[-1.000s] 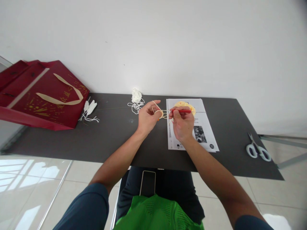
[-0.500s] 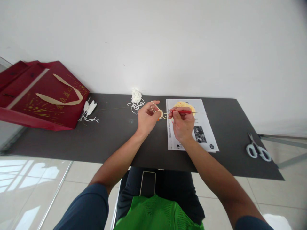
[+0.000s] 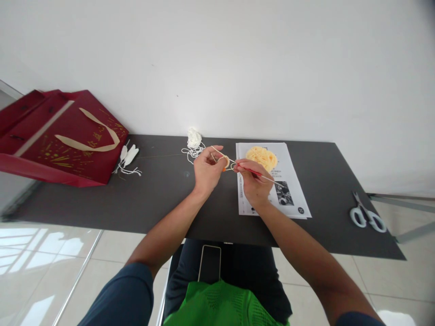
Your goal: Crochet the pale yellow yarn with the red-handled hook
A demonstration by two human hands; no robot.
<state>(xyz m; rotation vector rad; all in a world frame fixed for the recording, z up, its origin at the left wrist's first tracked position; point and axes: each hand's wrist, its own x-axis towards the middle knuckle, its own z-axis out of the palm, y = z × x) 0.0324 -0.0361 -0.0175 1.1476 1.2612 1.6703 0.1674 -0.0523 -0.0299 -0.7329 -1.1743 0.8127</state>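
Right hand (image 3: 253, 186) has a closed grip on a red-handled crochet hook (image 3: 257, 174), thumb + fingers pinched near the front of the handle, shaft slanting down-right over the paper. Left hand (image 3: 206, 168) pinches a small cream crochet piece (image 3: 226, 161) w/ strand looped over the raised index finger. Hook tip meets the piece between the 2 hands, held above the bench (image 3: 163, 194).

Count: 1 hook, 1 crochet piece, 1 yellow yarn ball (image 3: 261, 157) on 1 printed sheet (image 3: 288, 190), 1 white yarn tangle (image 3: 193, 140) near the back edge, 1 pr scissors (image 3: 365, 215) far right, 1 red gift bag (image 3: 64, 140) lying flat at left, a few white tassels (image 3: 127, 158) just beside the bag. 1 phone (image 3: 210, 262) on the lap.

Room: bare bench between bag and left hand, also between sheet and scissors. Sheet's lower edge sits near the front edge of bench. Wall runs right behind the bench.

Pose: both forearms reach fwd and converge; wrists raised off the bench, right hand over the sheet's left edge.
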